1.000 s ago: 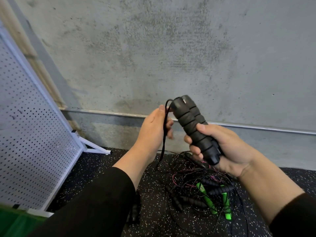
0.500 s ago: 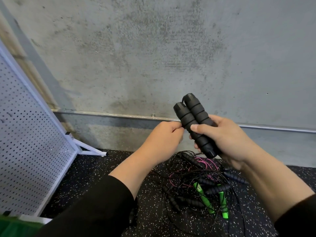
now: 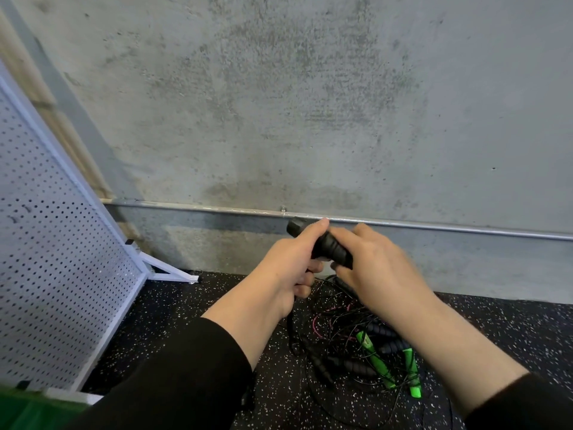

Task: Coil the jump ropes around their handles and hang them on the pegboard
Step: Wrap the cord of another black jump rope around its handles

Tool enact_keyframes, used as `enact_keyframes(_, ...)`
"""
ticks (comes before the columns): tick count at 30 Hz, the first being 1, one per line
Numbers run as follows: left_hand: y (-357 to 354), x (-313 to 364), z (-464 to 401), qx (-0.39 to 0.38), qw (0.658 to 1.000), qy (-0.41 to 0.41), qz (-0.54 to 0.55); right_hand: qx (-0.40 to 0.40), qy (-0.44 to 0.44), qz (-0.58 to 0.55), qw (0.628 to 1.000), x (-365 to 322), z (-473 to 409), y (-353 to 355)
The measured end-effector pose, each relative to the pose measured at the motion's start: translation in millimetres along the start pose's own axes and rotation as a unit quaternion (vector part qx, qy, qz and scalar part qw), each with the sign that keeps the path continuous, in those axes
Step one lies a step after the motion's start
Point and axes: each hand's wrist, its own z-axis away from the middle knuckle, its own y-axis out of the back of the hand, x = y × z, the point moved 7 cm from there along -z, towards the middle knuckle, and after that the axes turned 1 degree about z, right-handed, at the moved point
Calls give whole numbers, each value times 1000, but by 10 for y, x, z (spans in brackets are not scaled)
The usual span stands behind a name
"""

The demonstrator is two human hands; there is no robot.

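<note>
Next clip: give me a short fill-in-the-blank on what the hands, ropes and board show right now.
1. Both hands, left hand and right hand, hold a pair of ____ foam handles.
2. The tangled ropes lie on the ____.
3. The bright handles in the pile are ____.
4. The white pegboard stands on the person's ____ side.

Missing: black; floor; green; left

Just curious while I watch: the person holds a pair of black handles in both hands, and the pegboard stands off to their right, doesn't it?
Not quite. The left hand and right hand do hold the black handles, but the head view shows the white pegboard standing to the person's left, not their right.
</note>
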Motion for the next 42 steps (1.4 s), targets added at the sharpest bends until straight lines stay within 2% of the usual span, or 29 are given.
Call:
enact_keyframes(2, 38, 24, -22, 14, 1000, -19, 17, -45, 5, -59, 997, -32, 15, -20)
enact_keyframes(5, 45, 113, -24, -4, 999, -48, 19, -52, -78, -265, 960, 106, -11, 51)
enact_keyframes(6, 32, 138, -22, -18, 998, -56, 19, -62, -124, -336, 931, 182, -9, 52)
enact_keyframes(7, 12, 156, -18, -35, 997, -65, 17, -93, -163, -422, 887, 226, 16, 12)
enact_keyframes(9, -49, 194, 0, -71, 994, -83, 8, -173, -197, -584, 768, 190, 85, -72)
enact_keyframes(10, -81, 205, 12, -88, 992, -90, 4, -201, -200, -627, 725, 174, 114, -85)
enact_keyframes(12, -120, 216, 36, -113, 989, -100, -1, -236, -199, -672, 673, 156, 153, -82)
enact_keyframes(14, -130, 219, 50, -125, 986, -107, -7, -245, -201, -694, 646, 163, 159, -62)
enact_keyframes(15, -132, 219, 54, -130, 985, -111, -14, -246, -201, -693, 647, 169, 157, -51)
enact_keyframes(18, -126, 228, 48, -135, 983, -119, -33, -230, -194, -663, 686, 200, 140, -34)
enact_keyframes(21, -91, 244, 35, -115, 985, -120, -50, -178, -206, -657, 703, 213, 89, -1)
enact_keyframes(23, -48, 228, 18, -84, 986, -110, -87, -129, -218, -634, 731, 268, 55, 21)
enact_keyframes(26, 25, 151, -7, -50, 987, -59, -139, -61, -198, -567, 798, 351, -1, 111)
enact_keyframes(28, 44, 111, -21, -57, 990, -28, -127, -31, -171, -494, 852, 373, -28, 166)
enact_keyframes(30, 47, 82, -41, -67, 994, 1, -88, 4, -126, -358, 925, 365, -41, 222)
enact_keyframes(32, 34, 55, -47, -83, 995, 28, -52, 25, -83, -226, 970, 308, -38, 230)
enact_keyframes(37, 34, 42, -27, -89, 995, 44, -18, 25, -15, -67, 997, 89, 8, 170)
enact_keyframes(39, 50, 45, -39, -76, 996, 35, 4, 36, -8, -69, 997, 72, -9, 185)
enact_keyframes(42, 36, 77, -50, -77, 996, 2, 44, 37, -17, -131, 991, 153, -32, 225)
